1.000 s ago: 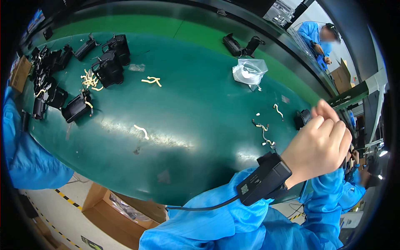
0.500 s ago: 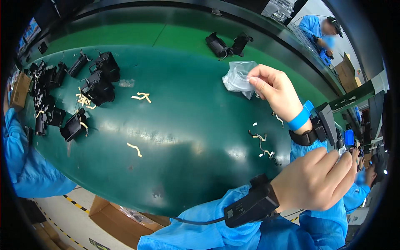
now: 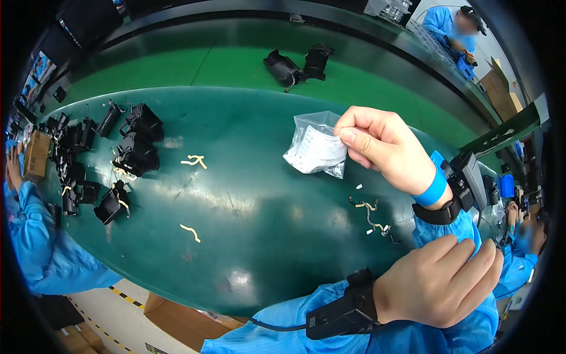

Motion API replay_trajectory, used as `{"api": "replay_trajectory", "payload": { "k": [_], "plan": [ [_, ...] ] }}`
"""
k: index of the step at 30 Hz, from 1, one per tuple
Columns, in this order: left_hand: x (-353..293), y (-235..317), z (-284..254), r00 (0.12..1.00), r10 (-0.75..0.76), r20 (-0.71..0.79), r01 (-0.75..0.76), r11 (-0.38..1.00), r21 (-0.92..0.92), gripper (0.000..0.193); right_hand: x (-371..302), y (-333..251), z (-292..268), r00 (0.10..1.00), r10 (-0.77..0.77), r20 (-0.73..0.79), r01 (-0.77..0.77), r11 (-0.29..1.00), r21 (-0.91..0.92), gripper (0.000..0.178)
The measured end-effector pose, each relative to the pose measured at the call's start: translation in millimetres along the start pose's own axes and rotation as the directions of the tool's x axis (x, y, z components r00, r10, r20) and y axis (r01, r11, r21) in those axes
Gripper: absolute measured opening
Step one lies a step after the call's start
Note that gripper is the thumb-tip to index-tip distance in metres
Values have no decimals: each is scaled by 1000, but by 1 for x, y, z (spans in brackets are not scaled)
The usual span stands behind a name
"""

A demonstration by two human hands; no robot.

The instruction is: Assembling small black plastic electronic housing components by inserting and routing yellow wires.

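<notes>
My right hand (image 3: 386,147), with a blue band on its wrist, pinches the upper right edge of a small clear plastic bag (image 3: 318,144). A white printed label shows through the bag, whose contents I cannot make out. The bag is over the right half of the green table. Lower down, my left hand (image 3: 439,283) is closed, its back toward me and its fingertips hidden. A black device is strapped to each wrist. Between the hands and the table's middle lies a thin cable (image 3: 370,218) with small white connectors and tan tape.
Black plastic housings (image 3: 138,153) crowd the table's left end, with tan strips (image 3: 194,160) near them. Another black housing pair (image 3: 299,68) lies beyond the far edge. A cardboard box (image 3: 183,321) stands below the front edge. Co-workers in blue are at left and right.
The view has shifted slightly. My right hand has turned the bag and brought it a little left and nearer, so its white label now shows. My left hand stays closed.
</notes>
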State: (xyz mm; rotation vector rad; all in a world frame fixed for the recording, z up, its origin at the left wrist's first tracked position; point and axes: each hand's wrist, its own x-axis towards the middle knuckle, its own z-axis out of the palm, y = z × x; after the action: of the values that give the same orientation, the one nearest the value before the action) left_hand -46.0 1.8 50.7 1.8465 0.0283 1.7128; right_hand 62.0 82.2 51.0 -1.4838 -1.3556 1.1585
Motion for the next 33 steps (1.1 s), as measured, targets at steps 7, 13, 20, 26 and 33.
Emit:
{"api": "replay_trajectory", "payload": {
  "k": [7,13,20,26,33],
  "plan": [
    [0,2,0,1000,-14,25,15,1000,-26,24,2,-2,-1,1000,-16,8,16,999,41,19],
    [-3,-1,1,999,-26,34,25,1000,14,23,8,6,9,985,-168,-42,164,982,-97,18],
    [-4,-5,3,996,-22,83,20,1000,24,24,6,13,13,928,-369,-50,287,795,-535,11],
    [15,-7,-10,971,-131,201,157,981,-117,23,-39,-5,2,959,-272,-83,150,731,-665,36],
    [2,-27,-14,889,-457,-18,452,884,-124,16,-123,19,-80,788,-328,-521,-68,794,-604,37]
  ]
}}
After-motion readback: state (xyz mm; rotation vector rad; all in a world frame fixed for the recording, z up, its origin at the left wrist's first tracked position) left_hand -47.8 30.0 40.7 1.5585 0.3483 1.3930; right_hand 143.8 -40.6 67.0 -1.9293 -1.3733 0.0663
